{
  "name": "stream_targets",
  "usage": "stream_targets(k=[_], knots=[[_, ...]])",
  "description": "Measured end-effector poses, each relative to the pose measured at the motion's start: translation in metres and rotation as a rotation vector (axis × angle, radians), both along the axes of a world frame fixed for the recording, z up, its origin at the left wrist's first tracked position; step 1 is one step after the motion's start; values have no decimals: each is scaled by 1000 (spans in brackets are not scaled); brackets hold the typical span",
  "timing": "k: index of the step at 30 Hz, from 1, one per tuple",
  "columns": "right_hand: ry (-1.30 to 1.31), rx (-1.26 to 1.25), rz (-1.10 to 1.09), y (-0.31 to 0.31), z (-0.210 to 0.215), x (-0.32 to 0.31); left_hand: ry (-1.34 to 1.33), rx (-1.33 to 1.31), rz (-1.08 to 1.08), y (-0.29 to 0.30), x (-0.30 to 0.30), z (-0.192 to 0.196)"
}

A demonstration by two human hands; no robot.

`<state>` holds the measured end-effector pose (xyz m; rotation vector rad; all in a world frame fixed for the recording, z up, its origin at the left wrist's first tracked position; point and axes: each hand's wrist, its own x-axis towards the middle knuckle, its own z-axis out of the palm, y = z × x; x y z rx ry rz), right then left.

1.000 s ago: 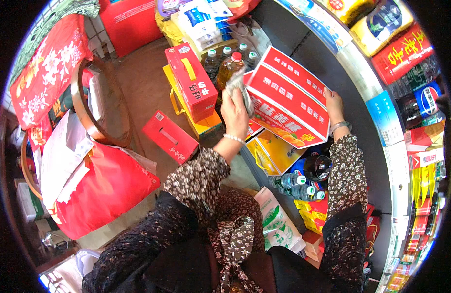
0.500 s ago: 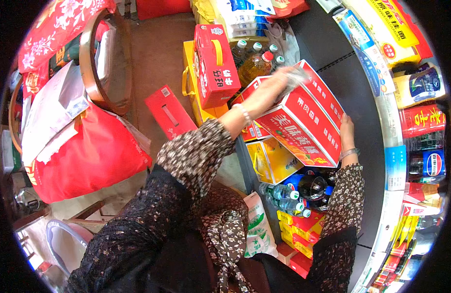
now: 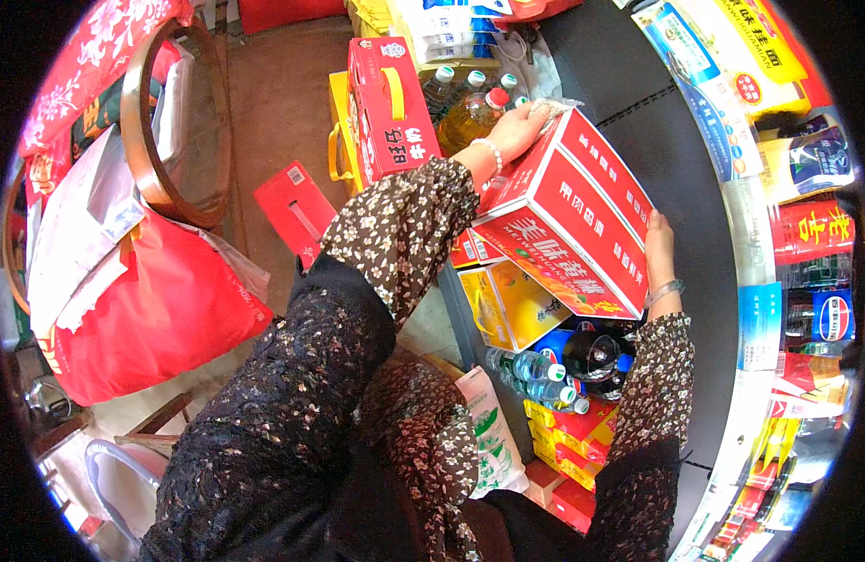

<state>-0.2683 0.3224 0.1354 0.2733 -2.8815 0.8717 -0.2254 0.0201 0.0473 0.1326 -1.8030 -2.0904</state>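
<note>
The red carton (image 3: 568,220) is being held tilted above the stacked goods, right of centre, with both hands clamped on it at opposite ends. The right hand (image 3: 659,251) is gripping its near right edge, fingers flat along the side. The left hand (image 3: 518,129) is cupping its far corner, where a bit of clear wrap is showing. Just below, a yellow box (image 3: 512,302) and dark bottles (image 3: 582,356) are lying. Farther left, a handled red case (image 3: 390,105) is standing by an oil bottle (image 3: 472,117). The carton is looking stiff and fairly heavy, glossy and perhaps slippery; gripping opposite edges or supporting it underneath seems safest, not the wrap.
</note>
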Motion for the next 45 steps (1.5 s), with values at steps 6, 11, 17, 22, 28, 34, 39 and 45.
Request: stream_targets(k=[6, 11, 17, 22, 28, 34, 39, 45], knots=[[50, 151, 12, 4, -2, -8, -33, -67, 60, 8, 53, -13], [54, 156, -9, 3, -3, -9, -54, 8, 72, 21, 98, -17], [7, 51, 8, -1, 0, -5, 8, 137, 74, 35, 168, 5], [26, 84, -29, 0, -3, -7, 353, 122, 168, 52, 196, 63], [59, 51, -43, 2, -10, -15, 215, -1198, 129, 55, 161, 108], [-83, -170, -30, 3, -17, -20, 153, -1203, 268, 55, 142, 102], [-156, -379, -33, 2, -22, -17, 140, -1214, 363, 52, 131, 99], [-289, -578, -85, -8, -7, 20, 35, -1200, 290, 27, 102, 104]])
